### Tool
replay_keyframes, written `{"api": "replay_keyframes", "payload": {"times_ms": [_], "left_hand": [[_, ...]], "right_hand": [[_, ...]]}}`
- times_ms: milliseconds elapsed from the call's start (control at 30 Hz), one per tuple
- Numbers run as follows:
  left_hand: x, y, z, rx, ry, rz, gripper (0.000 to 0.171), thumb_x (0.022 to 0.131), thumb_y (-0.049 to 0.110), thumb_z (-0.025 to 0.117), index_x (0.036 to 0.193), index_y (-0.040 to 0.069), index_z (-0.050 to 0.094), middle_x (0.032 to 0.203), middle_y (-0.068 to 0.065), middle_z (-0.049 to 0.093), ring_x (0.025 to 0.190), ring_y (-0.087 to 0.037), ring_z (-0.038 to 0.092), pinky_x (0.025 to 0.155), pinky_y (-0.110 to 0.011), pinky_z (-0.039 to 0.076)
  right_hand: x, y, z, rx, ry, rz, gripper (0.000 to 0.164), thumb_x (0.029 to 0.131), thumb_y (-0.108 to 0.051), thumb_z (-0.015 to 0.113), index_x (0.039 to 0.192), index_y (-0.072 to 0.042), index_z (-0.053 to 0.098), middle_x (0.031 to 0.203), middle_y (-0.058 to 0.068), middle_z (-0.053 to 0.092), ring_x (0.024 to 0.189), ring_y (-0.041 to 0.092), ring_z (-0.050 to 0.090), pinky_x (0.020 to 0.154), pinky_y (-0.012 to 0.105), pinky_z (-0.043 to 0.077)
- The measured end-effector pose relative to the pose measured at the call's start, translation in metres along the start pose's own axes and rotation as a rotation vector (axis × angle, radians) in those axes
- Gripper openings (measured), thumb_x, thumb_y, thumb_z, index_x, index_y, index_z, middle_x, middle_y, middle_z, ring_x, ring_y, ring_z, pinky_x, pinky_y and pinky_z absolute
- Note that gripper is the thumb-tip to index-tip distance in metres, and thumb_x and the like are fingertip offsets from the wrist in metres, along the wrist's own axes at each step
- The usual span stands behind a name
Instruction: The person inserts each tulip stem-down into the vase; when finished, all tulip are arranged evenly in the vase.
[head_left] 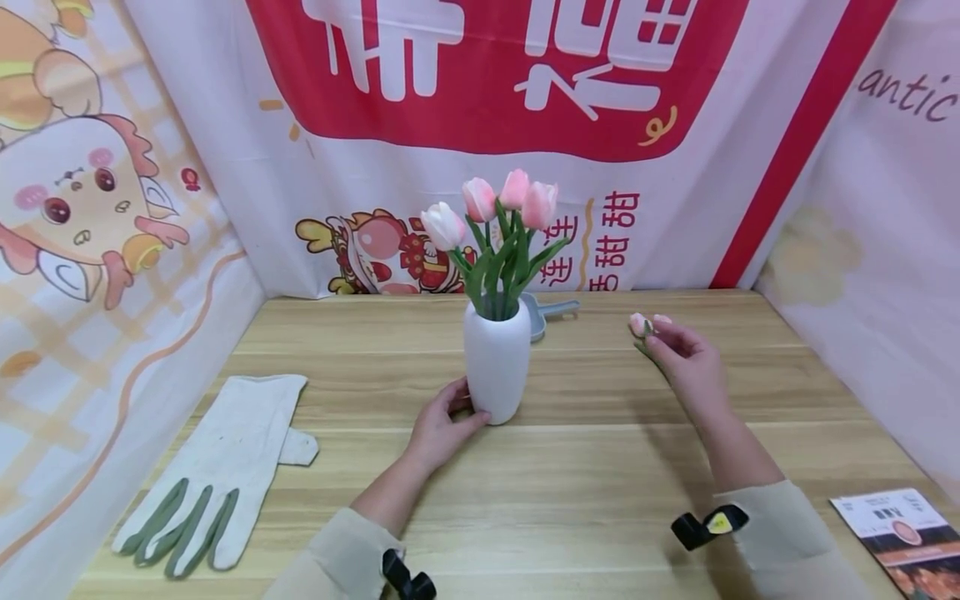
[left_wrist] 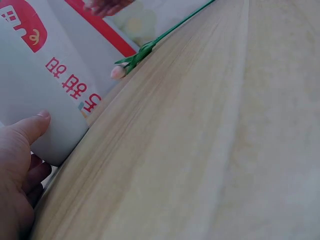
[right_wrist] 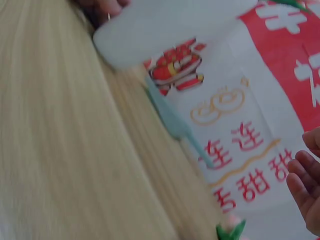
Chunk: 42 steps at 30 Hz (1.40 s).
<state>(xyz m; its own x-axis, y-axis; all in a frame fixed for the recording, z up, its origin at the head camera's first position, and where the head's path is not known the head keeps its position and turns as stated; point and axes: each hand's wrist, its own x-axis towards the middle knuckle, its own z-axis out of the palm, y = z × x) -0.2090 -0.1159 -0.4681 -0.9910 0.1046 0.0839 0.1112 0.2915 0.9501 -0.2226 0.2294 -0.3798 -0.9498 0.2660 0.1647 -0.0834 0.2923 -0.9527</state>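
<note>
A white vase (head_left: 497, 367) stands on the table with several pink and white tulips (head_left: 513, 221) in it. My left hand (head_left: 444, 429) grips the vase low down, its thumb (left_wrist: 35, 126) on the near side and its fingers curled behind. Farther right, a single pale-pink tulip (left_wrist: 118, 72) lies on the tabletop, green stem stretching away. Over this tulip is my right hand (head_left: 690, 367), overlapping part of it in the head view. In the right wrist view, that hand's fingers (right_wrist: 300, 192) are loosely bent with a gap to the thumb and nothing between them.
Behind the vase lies a grey-blue dustpan-like tool (head_left: 537, 317) with a handle. A white and green work glove (head_left: 217, 467) is at the left, a printed card (head_left: 903, 533) at the right front edge. Printed cloth (head_left: 420, 167) hangs around the wooden table.
</note>
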Motion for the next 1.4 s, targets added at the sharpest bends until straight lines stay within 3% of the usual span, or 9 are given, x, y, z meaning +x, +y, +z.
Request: {"api": "replay_keyframes", "payload": {"times_ms": [267,467,633,767,967,1233,1400], "left_hand": [[0.000,0.000,0.000,0.005,-0.007,-0.008,0.064,0.083,0.020,0.079,0.139,0.009,0.052,0.131,-0.014,0.063,0.119,-0.030,0.061,0.106,-0.047,0.047],[-0.001,0.002,-0.001,0.006,-0.010,-0.013,0.064,0.082,0.020,0.080,0.140,0.009,0.052,0.131,-0.013,0.063,0.120,-0.029,0.061,0.106,-0.046,0.047],[-0.001,0.003,-0.001,0.004,-0.014,-0.014,0.065,0.083,0.021,0.079,0.140,0.010,0.051,0.132,-0.012,0.063,0.120,-0.029,0.061,0.106,-0.046,0.047],[-0.001,0.003,-0.002,0.008,-0.016,-0.011,0.065,0.084,0.021,0.079,0.141,0.010,0.050,0.132,-0.012,0.062,0.121,-0.029,0.061,0.106,-0.046,0.047],[-0.001,0.003,-0.001,0.010,-0.014,-0.008,0.065,0.084,0.022,0.079,0.141,0.010,0.050,0.132,-0.012,0.062,0.121,-0.029,0.061,0.107,-0.047,0.046],[-0.002,0.003,-0.001,0.012,-0.014,-0.005,0.064,0.084,0.022,0.079,0.140,0.010,0.051,0.133,-0.013,0.062,0.121,-0.030,0.060,0.107,-0.047,0.046],[-0.002,0.004,-0.002,0.011,-0.018,-0.010,0.064,0.084,0.022,0.078,0.141,0.011,0.050,0.133,-0.012,0.062,0.122,-0.030,0.060,0.108,-0.047,0.045]], "right_hand": [[0.002,0.035,-0.033,-0.141,-0.011,0.138,0.046,0.094,-0.033,0.065,0.134,-0.011,0.059,0.091,-0.028,0.055,0.091,-0.008,0.051,0.074,0.005,0.045],[0.006,0.054,-0.049,-0.272,-0.079,0.211,0.054,0.097,-0.036,0.059,0.140,-0.005,0.051,0.107,-0.010,0.057,0.092,-0.002,0.049,0.073,0.010,0.047],[0.009,0.070,-0.062,-0.349,-0.178,0.184,0.051,0.099,-0.028,0.057,0.139,0.002,0.048,0.120,0.014,0.058,0.087,0.002,0.055,0.071,0.015,0.052],[0.011,0.079,-0.069,-0.402,-0.247,0.191,0.052,0.099,-0.029,0.057,0.139,0.004,0.048,0.122,0.022,0.057,0.088,0.012,0.059,0.070,0.020,0.054],[0.013,0.086,-0.073,-0.468,-0.293,0.204,0.054,0.097,-0.031,0.061,0.136,0.004,0.050,0.117,0.023,0.060,0.090,0.019,0.061,0.070,0.025,0.056],[0.016,0.088,-0.073,-0.546,-0.320,0.176,0.052,0.094,-0.027,0.065,0.132,0.007,0.054,0.111,0.021,0.064,0.087,0.016,0.059,0.067,0.023,0.053],[0.017,0.087,-0.073,-0.589,-0.322,0.162,0.050,0.093,-0.026,0.065,0.129,0.008,0.056,0.111,0.025,0.064,0.092,0.025,0.059,0.068,0.023,0.048]]}}
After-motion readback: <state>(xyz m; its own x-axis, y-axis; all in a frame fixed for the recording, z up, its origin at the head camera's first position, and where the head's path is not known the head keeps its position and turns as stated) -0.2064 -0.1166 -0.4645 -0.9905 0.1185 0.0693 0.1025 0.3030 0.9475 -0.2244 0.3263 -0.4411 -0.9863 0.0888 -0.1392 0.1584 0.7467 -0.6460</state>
